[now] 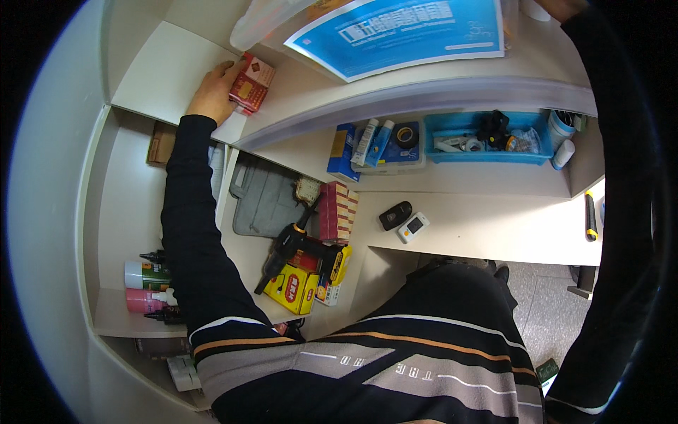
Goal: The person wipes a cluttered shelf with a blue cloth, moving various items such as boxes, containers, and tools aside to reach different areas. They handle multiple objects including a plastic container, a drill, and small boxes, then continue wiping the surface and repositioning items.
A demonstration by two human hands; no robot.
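Note:
My left hand (214,93) reaches up to the top shelf at the upper left. Its fingers are closed on the side of a small red box (251,90) with gold patterning, one of a small stack of red boxes there. Just right of the stack stands a clear plastic holder with a blue printed sheet (402,35). My right arm stretches up along the right side. Of my right hand (563,7) only a part shows at the top edge, beside a white object (535,8); its fingers are hidden.
A blue basket (487,157) of small items and tubes (378,143) stand on the middle shelf. Below lie a black handheld tool (286,247), a yellow box (291,290), a patterned red box (337,212), a grey bag (265,194) and two small devices (413,227). Several bottles (145,300) stand lower left.

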